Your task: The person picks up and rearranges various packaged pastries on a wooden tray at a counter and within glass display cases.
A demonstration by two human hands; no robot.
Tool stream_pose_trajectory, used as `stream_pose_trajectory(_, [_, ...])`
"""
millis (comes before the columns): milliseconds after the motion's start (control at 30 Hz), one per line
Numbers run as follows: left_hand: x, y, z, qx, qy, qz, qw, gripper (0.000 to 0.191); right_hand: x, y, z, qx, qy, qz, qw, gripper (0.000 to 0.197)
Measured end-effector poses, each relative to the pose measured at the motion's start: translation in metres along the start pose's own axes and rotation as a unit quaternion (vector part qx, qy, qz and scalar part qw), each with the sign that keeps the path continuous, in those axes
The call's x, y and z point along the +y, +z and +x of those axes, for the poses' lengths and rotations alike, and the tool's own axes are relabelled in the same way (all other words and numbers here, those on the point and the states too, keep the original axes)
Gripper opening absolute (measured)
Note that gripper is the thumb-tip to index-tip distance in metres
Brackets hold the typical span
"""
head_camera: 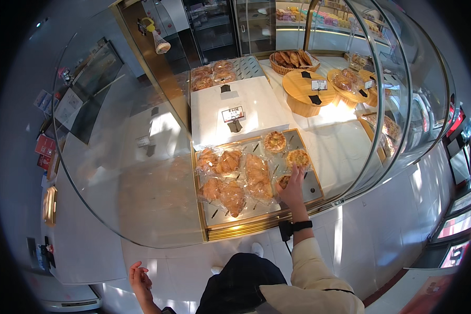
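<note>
Inside the glass display case, my right hand [292, 190] reaches over the right side of a gold-edged metal tray [312, 180]. Its fingertips meet the near edge of a round topped pastry in clear wrap [298, 157]. A second round pastry [284, 181] is partly hidden beside the thumb; whether the hand grips either one is unclear. Farther back on the tray lies a third round pastry [275, 141]. Bagged croissants [232, 196] fill the left half, with a bagged long pastry [258, 176] next to them. My left hand [140, 279] hangs outside the case, empty, fingers loosely curled.
Curved glass [371, 157] bounds the right side, and a clear glass panel [114, 176] the left. A white riser [239, 106] with a sign stands behind the tray. Round wooden stands [309, 94] and a pastry basket [286, 70] are farther back. A gold rail [243, 230] edges the front.
</note>
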State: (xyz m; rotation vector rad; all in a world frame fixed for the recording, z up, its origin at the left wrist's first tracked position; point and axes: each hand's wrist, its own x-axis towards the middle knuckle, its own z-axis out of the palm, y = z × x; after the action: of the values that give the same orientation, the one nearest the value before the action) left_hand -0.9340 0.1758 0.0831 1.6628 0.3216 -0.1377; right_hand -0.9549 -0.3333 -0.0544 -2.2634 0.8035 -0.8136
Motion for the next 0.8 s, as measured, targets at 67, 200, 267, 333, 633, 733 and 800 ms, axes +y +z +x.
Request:
stream_pose_trajectory(67, [0.002,-0.005,-0.006,0.034,0.004,-0.025,0.999,0.018,-0.018,0.006,0.015,0.034,-0.054,-0.027,0.998,0.068])
stream_pose_trajectory(200, [-0.008,0.003,-0.013,0.027,-0.054,-0.013,0.998,0.017,-0.034,0.055,0.088,0.048,-0.085,0.023,0.995,0.049])
stream_pose_trajectory(267, [-0.017,0.005,-0.016,0.028,-0.082,-0.012,0.996,0.018,-0.045,0.091,0.133,-0.053,0.008,0.095,0.994,0.046])
stream_pose_trajectory(333, [-0.027,0.005,-0.02,0.03,-0.098,-0.012,0.995,0.019,-0.03,0.136,0.167,-0.119,0.033,0.13,0.984,0.047])
stream_pose_trajectory(633, [-0.077,-0.046,-0.086,0.166,-0.179,0.049,0.969,0.031,-0.054,0.216,0.21,-0.149,0.099,0.057,0.982,0.024])
stream_pose_trajectory(733, [-0.087,-0.051,-0.101,0.163,-0.183,0.061,0.968,0.03,-0.07,0.232,0.197,-0.135,0.054,0.041,0.989,0.022])
stream_pose_trajectory(800, [-0.094,-0.057,-0.105,0.17,-0.193,0.043,0.965,0.031,-0.084,0.236,0.19,-0.154,0.05,0.027,0.986,0.022])
